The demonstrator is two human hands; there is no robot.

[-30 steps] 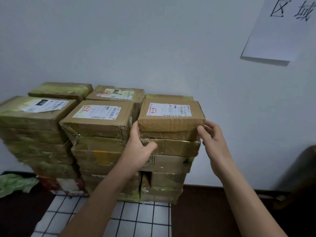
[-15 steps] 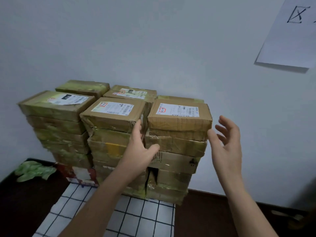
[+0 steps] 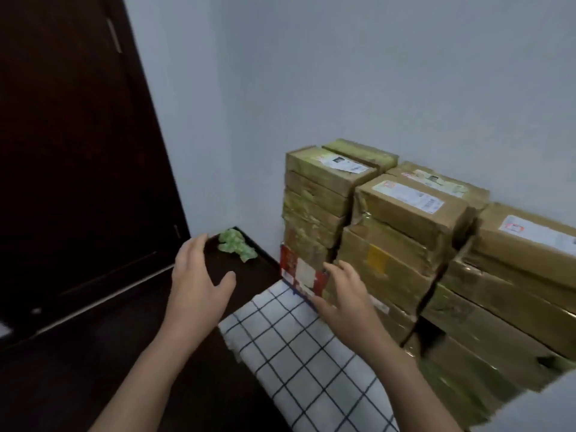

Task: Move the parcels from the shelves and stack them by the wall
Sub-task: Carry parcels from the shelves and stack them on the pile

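Parcels (image 3: 405,232) in brown card and tape stood in the head view as three front columns with more behind. They were packed tight against the pale wall (image 3: 343,73) along the far edge of the checked mat (image 3: 296,347), probably so that each column leaned on its neighbour and on the wall. A red-and-white box (image 3: 300,274) lay lowest in the left column, at the mat's far left corner.

Both hands were empty. The left hand (image 3: 199,282) hung open with fingers spread over the dark floor (image 3: 93,369), left of the mat and well apart from the stack. It was near a crumpled green scrap (image 3: 237,246) in the floor's corner beside the dark door (image 3: 62,151). The right hand (image 3: 346,294) was open too, its fingers loosely spread low before the left and middle columns, just beside the red-and-white box. Whether it touched the card I could not tell. With nothing carried, the hands seemed free to fetch another parcel; no shelves showed.
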